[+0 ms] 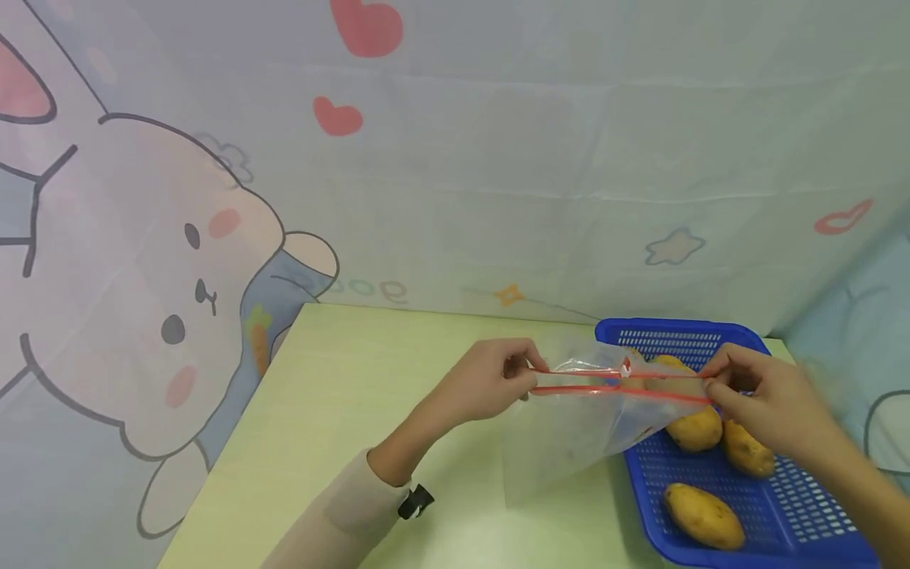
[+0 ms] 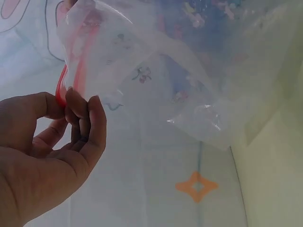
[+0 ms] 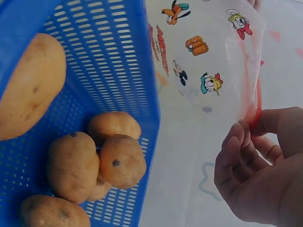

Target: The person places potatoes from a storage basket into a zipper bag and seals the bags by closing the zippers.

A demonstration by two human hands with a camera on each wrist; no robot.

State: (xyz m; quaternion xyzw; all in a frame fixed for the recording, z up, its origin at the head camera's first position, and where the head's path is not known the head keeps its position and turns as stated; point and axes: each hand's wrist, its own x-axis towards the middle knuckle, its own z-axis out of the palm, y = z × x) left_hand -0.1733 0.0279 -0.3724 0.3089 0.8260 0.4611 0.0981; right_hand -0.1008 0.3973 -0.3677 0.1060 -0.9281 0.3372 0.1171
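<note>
A clear zip bag with a red zip edge and small cartoon prints hangs between both hands, its mouth slightly parted. My left hand pinches the left end of the red edge between thumb and fingers. At the other end, my right hand pinches the same edge, above the blue basket. In the right wrist view the bag shows its cartoon figures and hangs beside the basket wall. Several potatoes lie in the basket, some partly hidden behind the bag and the right hand.
The pale yellow-green table runs left of the basket. Behind it hangs a light cloth backdrop with a rabbit, hearts and stars. A black clip sits at the left sleeve's cuff.
</note>
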